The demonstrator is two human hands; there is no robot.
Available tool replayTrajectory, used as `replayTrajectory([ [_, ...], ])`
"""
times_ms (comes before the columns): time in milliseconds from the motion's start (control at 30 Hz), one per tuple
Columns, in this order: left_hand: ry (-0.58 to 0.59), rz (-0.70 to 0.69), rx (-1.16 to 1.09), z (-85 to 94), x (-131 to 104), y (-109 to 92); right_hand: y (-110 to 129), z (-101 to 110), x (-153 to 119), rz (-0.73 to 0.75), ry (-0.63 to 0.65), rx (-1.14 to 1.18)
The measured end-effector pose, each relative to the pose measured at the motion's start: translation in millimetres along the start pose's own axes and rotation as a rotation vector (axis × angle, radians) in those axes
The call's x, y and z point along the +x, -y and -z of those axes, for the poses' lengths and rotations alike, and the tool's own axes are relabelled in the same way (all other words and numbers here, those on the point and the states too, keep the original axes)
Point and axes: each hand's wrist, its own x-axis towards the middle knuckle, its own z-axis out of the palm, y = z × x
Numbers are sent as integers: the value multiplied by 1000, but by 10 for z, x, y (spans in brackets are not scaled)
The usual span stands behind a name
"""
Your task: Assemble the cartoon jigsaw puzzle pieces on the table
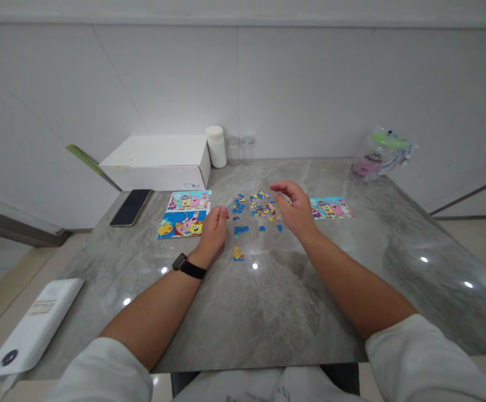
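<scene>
My left hand [215,229] rests on its side at the right edge of a cartoon picture sheet [184,216], its fingers curled in. Whatever they may hold is hidden. Over the right side of a heap of small jigsaw puzzle pieces [263,209] is my right hand [295,209], thumb and fingers apart, nothing visible between them. Blue puzzle pieces [237,204] form a second cluster left of the heap. Closer to me lie a joined blue section [241,230], two loose blue pieces [261,229] and a small joined yellow section [238,254].
Beyond my right hand lies another cartoon picture card [335,207]. A white box [159,162], a white bottle [216,147] and two clear jars [247,151] stand at the back. Left are a phone [131,207] and a white device [35,326]; a plastic bag [380,154] sits back right.
</scene>
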Motion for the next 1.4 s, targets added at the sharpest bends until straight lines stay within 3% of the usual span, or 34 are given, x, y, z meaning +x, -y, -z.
replayTrajectory([
  [100, -8, 2, -26, -5, 3, 16, -166, 45, 49, 45, -10, -122],
  [333, -17, -8, -84, -58, 35, 131, -879, -13, -49, 49, 123, -437],
  [433, -11, -38, -36, -81, 38, 200, -1025, -12, -84, 42, 155, -494],
  [700, 142, -148, 168, -112, -12, 222, -923, -86, -154, 224, 425, -517],
  [867, 232, -125, 272, -156, -27, 200, -929, -126, -208, 243, 546, -563],
  [1100, 193, -115, 333, -166, -44, 214, -965, -111, -199, 220, 531, -561],
  [1400, 233, -121, 300, -155, -16, 221, -974, -122, -200, 223, 514, -588],
])
